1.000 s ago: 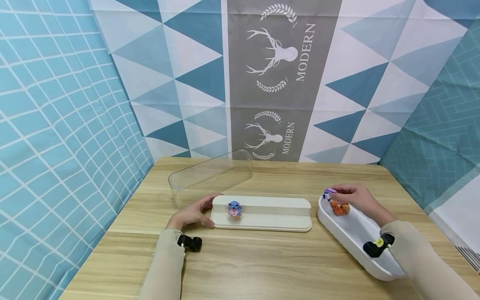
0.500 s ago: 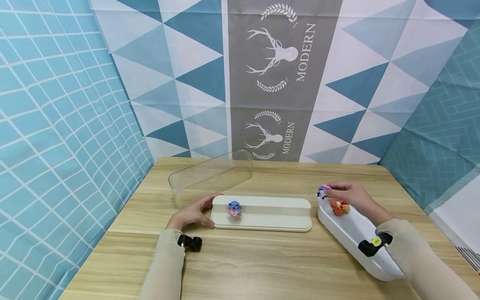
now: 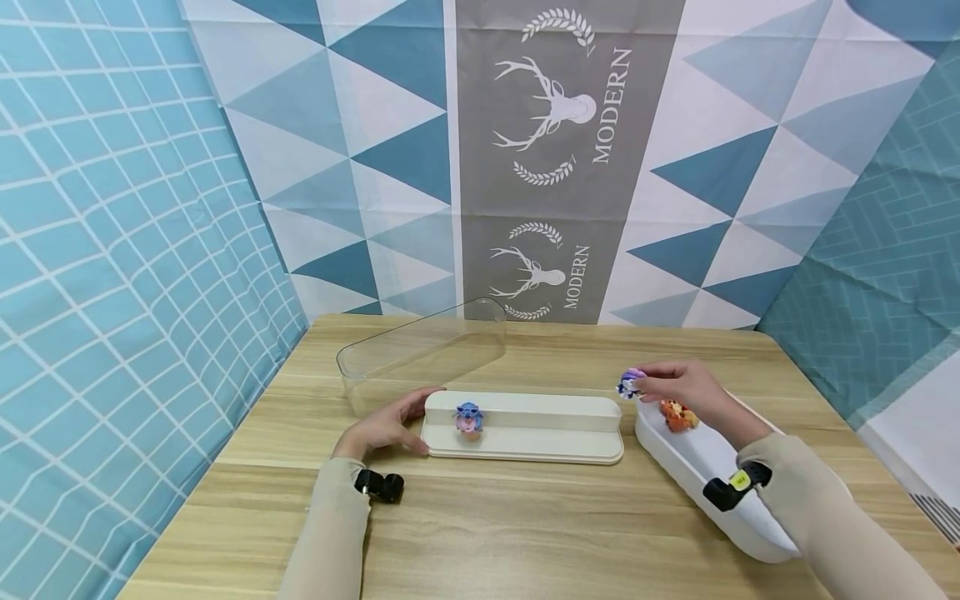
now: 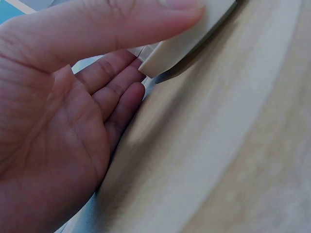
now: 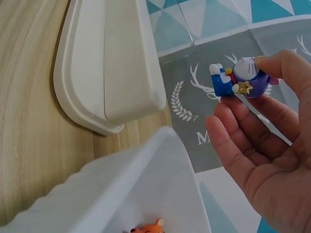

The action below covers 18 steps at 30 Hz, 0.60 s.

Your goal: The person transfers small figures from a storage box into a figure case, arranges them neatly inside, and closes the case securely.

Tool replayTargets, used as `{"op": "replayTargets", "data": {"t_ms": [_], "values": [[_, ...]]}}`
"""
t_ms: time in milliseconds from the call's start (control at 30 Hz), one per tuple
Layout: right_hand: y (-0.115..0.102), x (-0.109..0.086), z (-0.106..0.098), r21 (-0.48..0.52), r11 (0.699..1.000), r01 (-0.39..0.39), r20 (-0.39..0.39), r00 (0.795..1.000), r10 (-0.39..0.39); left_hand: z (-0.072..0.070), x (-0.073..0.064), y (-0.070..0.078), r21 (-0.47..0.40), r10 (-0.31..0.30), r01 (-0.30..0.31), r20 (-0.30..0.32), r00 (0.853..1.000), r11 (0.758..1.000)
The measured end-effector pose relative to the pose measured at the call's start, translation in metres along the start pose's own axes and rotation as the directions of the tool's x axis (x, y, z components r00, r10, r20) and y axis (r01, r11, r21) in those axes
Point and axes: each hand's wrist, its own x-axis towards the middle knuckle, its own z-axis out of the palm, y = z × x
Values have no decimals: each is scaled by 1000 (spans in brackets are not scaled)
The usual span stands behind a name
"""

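Note:
My right hand (image 3: 686,387) pinches a small blue-and-purple cartoon cat figurine (image 5: 243,77) between thumb and fingers, above the far end of a white oblong bin (image 3: 701,492). The figurine has a white face and a gold star in the right wrist view. Inside the bin lies an orange figurine (image 3: 677,416). My left hand (image 3: 386,425) grips the left end of a cream stepped display base (image 3: 547,442), thumb at its front corner and fingers behind. In the left wrist view the thumb (image 4: 146,24) lies along the base's edge. A blue-and-pink figurine (image 3: 469,421) stands on the base's left part.
A transparent cover (image 3: 423,358) stands behind the base at the left, slanting toward the back wall. The wooden table (image 3: 510,525) ends at patterned cloth walls on the left, back and right. The bin's far end sits close to the base's right end.
My right hand has lifted the cat figurine out of the bin's far end and moved left with it, past the rim. The left hand and the base have stayed put.

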Motion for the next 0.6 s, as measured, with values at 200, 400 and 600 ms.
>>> {"op": "replayTargets", "data": {"t_ms": [200,400,600], "values": [[-4,5,8,36,999,4,8,1000,-5,0,0,1,0,-7,7,-3,1000,1000],[-7,10,17,98,995,7,30,999,-10,0,0,1,-4,-6,6,-3,1000,1000],[-7,17,28,129,991,21,46,999,-27,1,-1,1,-6,-10,10,-4,1000,1000]]}}
